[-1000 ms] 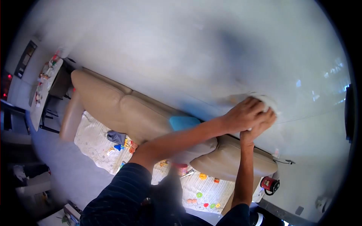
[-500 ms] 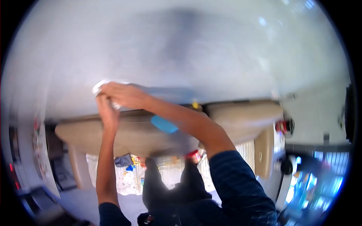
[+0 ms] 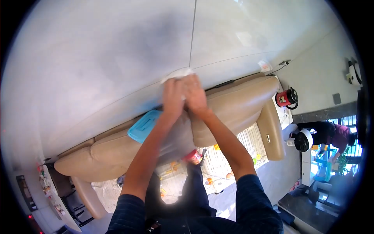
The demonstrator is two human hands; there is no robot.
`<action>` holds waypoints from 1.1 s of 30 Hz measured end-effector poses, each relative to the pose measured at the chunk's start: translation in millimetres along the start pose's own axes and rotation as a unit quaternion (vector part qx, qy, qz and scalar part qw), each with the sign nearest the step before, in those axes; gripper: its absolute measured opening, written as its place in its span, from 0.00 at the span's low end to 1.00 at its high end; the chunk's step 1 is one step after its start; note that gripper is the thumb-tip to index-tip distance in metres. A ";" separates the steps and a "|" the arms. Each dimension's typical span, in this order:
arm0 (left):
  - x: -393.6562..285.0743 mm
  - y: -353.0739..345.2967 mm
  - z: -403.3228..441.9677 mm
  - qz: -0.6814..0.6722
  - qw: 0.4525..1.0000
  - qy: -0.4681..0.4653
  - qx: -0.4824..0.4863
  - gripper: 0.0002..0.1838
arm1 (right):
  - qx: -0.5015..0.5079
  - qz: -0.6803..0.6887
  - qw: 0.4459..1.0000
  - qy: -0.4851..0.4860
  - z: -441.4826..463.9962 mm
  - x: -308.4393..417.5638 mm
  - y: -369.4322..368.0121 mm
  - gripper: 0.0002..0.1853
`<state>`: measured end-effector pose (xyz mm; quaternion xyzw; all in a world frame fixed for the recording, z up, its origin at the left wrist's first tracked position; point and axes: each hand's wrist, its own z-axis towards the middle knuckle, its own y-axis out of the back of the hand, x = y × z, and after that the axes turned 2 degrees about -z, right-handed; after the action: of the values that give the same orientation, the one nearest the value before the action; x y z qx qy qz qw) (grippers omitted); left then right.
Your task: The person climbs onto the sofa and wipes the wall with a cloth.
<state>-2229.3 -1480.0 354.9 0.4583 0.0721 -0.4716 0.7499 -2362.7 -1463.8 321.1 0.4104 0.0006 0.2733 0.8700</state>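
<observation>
Both of my hands press a white cloth (image 3: pixel 177 74) against the pale wall (image 3: pixel 128 62), just above the back of the sofa. My left hand (image 3: pixel 172 97) and my right hand (image 3: pixel 194 93) lie side by side and touch, fingers pointing up the wall. Motion blurs the fingers, and the palms hide most of the cloth; only its upper edge shows. Below my left hand, a light-blue plastic lid or box (image 3: pixel 143 125) rests on the beige sofa (image 3: pixel 233 105).
A red-and-black kettle (image 3: pixel 286 98) stands right of the sofa, near a black-lined white bin (image 3: pixel 304 140). Another person (image 3: pixel 337 134) is at the far right. A red container (image 3: pixel 193 156) sits on the patterned seat cover. A shelf (image 3: pixel 58 195) stands at left.
My hands have moved right along the wall with the cloth. The view has turned, bringing the wall seams, the kettle and the other person into clearer sight.
</observation>
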 end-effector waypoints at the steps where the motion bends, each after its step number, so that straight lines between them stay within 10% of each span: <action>1: -9.8 -13.7 16.7 -0.002 0.999 -0.031 0.012 0.20 | -0.071 -0.047 0.995 -0.052 -2.6 -8.2 4.9 0.16; 8: -114.2 21.7 141.4 0.088 0.919 -0.376 0.077 0.08 | -0.330 0.435 0.709 -0.447 53.0 0.7 39.1 0.19; 11: -122.2 74.0 165.1 0.183 0.893 -0.394 0.117 0.05 | -0.326 0.451 0.697 -0.452 107.9 34.5 46.1 0.19; 20: -57.3 345.8 133.6 0.415 0.840 -0.344 -0.059 0.10 | -0.303 0.072 0.950 -0.032 271.0 224.7 55.1 0.21; 26: -22.8 486.0 51.9 0.383 0.897 0.000 -0.223 0.20 | -0.168 -0.016 0.918 0.359 378.0 332.6 49.3 0.21; 33: 13.2 475.5 6.6 0.172 0.924 0.229 -0.254 0.22 | -0.131 -0.031 0.850 0.510 421.3 356.6 54.4 0.21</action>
<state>-1856.6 -1429.2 646.1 0.3533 0.2791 -0.1836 0.8738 -1990.3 -1566.8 718.9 0.0959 0.4211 0.4142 0.8012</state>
